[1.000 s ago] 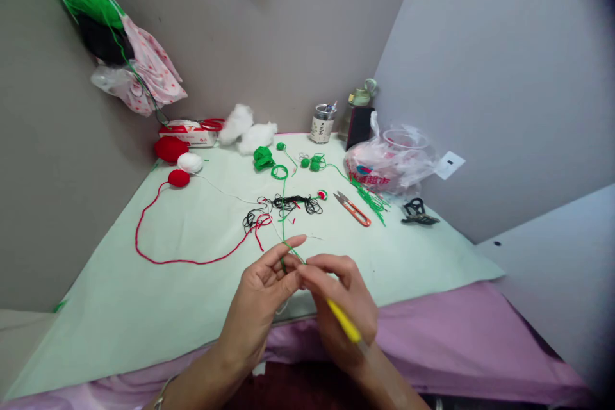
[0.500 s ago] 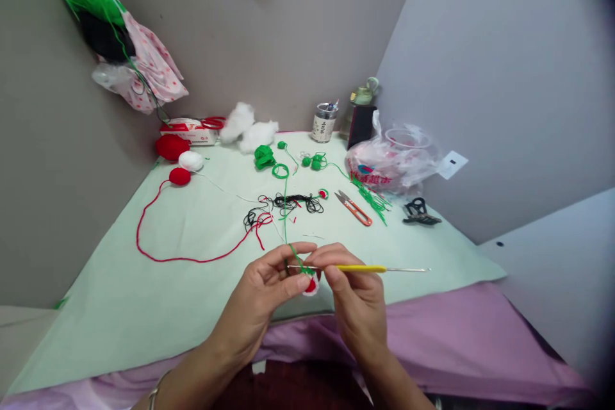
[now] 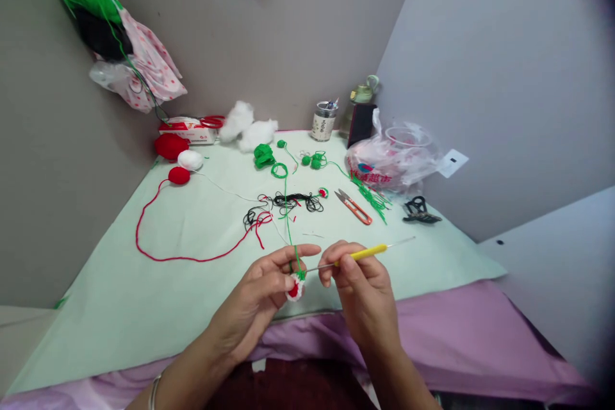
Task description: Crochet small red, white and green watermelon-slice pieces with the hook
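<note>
A small crocheted piece [image 3: 295,288] in red, white and green is pinched in my left hand [image 3: 269,282], its index finger stretched out under the green yarn [image 3: 287,218]. That strand runs up to a green yarn loop [image 3: 279,170] on the table. My right hand [image 3: 362,282] grips a crochet hook [image 3: 368,252] by its yellow handle. The hook's metal tip reaches the green edge of the piece.
Black yarn [image 3: 298,200] and orange snips [image 3: 354,208] lie beyond my hands. Red yarn balls [image 3: 179,175] and a white ball [image 3: 190,160] sit left. A plastic bag [image 3: 384,157] and a black hair clip [image 3: 419,211] are right.
My right hand has moved slightly right, away from my left hand, and the hook now tilts up to the right. The crocheted piece has shifted a little left and shows more of its face.
</note>
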### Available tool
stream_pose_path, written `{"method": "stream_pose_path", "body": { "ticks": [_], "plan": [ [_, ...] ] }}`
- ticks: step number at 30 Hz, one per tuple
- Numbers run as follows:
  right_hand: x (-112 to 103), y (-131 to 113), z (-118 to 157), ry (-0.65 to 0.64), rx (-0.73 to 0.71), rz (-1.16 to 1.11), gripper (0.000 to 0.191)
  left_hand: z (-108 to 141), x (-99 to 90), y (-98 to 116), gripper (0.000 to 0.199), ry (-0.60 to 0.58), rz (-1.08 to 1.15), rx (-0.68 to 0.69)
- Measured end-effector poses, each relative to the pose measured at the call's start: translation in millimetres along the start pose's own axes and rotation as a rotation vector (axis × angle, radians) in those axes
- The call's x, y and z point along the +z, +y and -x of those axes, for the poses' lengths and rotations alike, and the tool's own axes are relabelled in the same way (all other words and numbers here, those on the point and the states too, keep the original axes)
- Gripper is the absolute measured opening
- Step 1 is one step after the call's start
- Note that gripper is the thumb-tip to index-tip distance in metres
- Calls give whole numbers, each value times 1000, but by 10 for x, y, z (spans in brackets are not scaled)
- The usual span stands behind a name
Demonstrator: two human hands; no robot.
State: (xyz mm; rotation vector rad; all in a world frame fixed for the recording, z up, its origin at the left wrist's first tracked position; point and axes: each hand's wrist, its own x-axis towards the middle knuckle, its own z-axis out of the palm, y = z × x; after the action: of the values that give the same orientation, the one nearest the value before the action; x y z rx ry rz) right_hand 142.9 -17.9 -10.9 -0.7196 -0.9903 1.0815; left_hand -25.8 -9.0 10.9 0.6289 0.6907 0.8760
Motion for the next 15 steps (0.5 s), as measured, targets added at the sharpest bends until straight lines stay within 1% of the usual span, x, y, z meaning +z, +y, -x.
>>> {"method": "stream_pose_path", "body": {
  "ticks": [2, 4, 6, 8, 10, 11, 13, 15],
  "plan": [
    [-12, -28, -11, -13, 82, -31, 22, 7, -12, 1, 38, -1, -7, 12],
    [-18, -31, -5, -27, 118, -53, 23, 14, -11, -11, 32, 21, -60, 49],
    [-13, -13, 19, -44, 64, -19, 21, 15, -3, -35, 31, 38, -143, 103],
    [-1, 11, 50, -74, -47, 91, 19, 12, 5, -61, 32, 27, -207, 145],
    [7, 28, 76, -99, -143, 206, 17, 8, 11, -78, 33, 20, -228, 159],
    [5, 33, 83, -101, -167, 240, 17, 8, 13, -82, 35, 27, -230, 161],
    [-7, 40, 86, -86, -169, 247, 17, 11, 15, -84, 37, 51, -233, 162],
    [-23, 44, 75, -76, -140, 211, 18, 20, 11, -80, 35, 80, -248, 171]
  ]
}}
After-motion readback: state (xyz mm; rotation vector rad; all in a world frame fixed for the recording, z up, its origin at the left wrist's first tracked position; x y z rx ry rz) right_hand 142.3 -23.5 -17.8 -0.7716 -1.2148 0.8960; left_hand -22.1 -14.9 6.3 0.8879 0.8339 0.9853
